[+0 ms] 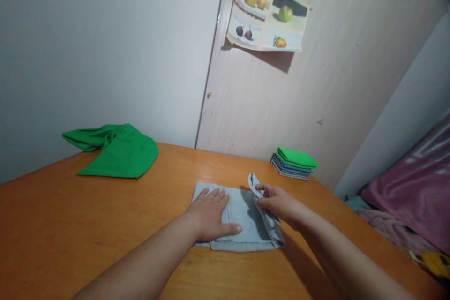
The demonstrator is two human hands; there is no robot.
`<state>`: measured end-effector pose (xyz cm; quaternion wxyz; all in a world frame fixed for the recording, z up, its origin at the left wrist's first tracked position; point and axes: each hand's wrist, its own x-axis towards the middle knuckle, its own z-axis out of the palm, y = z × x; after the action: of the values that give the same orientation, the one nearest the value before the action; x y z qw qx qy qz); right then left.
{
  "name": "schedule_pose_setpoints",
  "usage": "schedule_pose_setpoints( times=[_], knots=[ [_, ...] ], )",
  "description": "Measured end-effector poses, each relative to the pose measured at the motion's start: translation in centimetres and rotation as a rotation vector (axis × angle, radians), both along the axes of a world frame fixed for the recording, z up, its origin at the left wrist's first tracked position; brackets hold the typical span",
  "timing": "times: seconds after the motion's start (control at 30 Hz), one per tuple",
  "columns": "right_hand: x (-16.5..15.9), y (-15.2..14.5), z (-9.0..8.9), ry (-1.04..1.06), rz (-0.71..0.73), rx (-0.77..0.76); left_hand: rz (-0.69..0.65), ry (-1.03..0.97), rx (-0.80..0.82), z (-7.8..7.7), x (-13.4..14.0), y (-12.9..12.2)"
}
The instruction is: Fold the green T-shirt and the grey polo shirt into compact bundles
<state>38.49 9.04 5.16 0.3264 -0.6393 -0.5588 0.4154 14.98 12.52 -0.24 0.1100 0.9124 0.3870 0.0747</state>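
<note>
A light grey cloth garment, folded into a rough rectangle, lies on the wooden table in front of me. My left hand rests flat on its left part, fingers spread and thumb pointing right. At the right end, my right hand pinches the cloth's edge between thumb and fingers. That edge is lifted and tilts up off the layers below, casting a shadow on them. What kind of garment it is, I cannot tell from this folded shape.
A crumpled green cloth lies at the table's back left. At the back right stands a stack of folded cloths, bright green on top. Fruit pictures hang on the wall behind. Pink fabric lies beyond the table's right edge.
</note>
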Motion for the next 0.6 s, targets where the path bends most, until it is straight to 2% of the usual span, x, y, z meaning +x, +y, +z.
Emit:
schedule_pose_setpoints(
  times=[0.2, 0.47, 0.6],
  knots=[
    [-2.0, 1.1, -1.9, -0.241, 0.072, 0.039, 0.0, -0.016, 0.01, -0.2, 0.0, 0.0],
    [-2.5, 1.7, -2.0, -0.339, 0.156, 0.083, -0.002, -0.011, -0.004, -0.1, 0.1, -0.2],
    [-2.6, 1.8, -2.9, -0.4, 0.18, 0.137, -0.004, -0.008, -0.003, -0.3, 0.1, -0.1]
  ],
)
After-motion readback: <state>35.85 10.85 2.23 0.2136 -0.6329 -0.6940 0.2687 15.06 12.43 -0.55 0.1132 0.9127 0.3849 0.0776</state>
